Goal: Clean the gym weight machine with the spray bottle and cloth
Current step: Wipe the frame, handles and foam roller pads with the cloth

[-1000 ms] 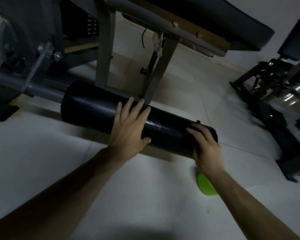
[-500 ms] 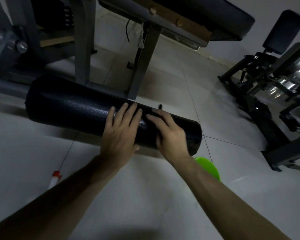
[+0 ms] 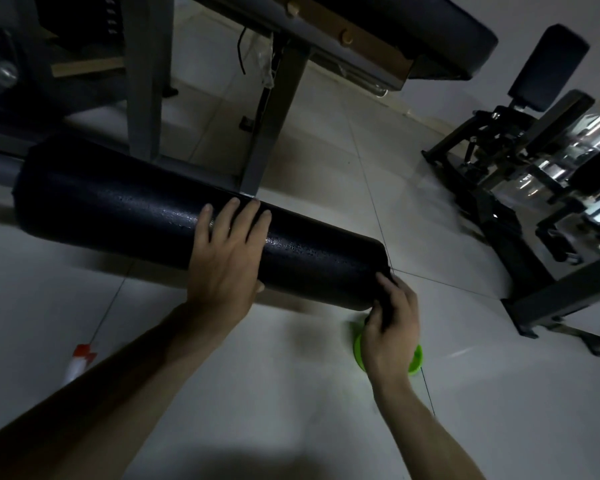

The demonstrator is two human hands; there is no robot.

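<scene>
Our left arm (image 3: pixel 101 393) reaches in from 7 o'clock, left hand (image 3: pixel 227 258) flat, fingers straight toward 12. Our right arm (image 3: pixel 430 434) enters from 5 o'clock, right hand (image 3: pixel 390 327) curled, pinching a dark cloth (image 3: pixel 385 308).

roller pad (image 3: pixel 118 209): black cylinder, glossy, wet-looking speckles, lying level on a grey bar, low over the floor | spray bottle (image 3: pixel 79 362): white, red top, on floor below pad's left end, partly hidden
</scene>
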